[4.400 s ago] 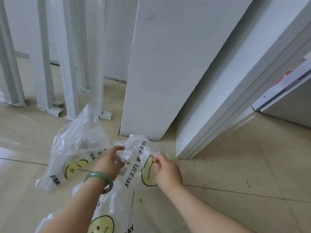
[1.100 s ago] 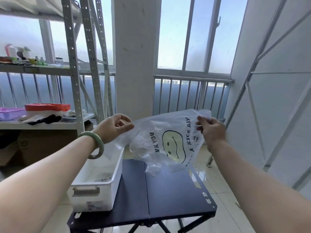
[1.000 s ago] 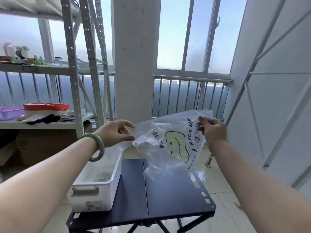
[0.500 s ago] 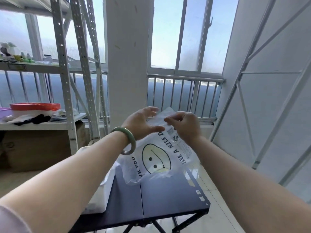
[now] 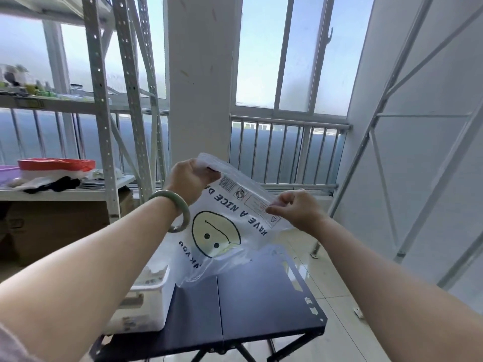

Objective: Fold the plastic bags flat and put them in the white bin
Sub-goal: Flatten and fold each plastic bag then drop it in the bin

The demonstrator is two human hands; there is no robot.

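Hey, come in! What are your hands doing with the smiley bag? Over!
Left hand and right hand both pinching smiley bag, held up above black table. White bin open, nothing blocking.

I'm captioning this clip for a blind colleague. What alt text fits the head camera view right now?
Two bare hands hold a clear plastic bag with a yellow smiley face in the air, the left hand higher than the right hand. Below stands a dark folding table with a white bin at its left side, before windows and metal shelving.
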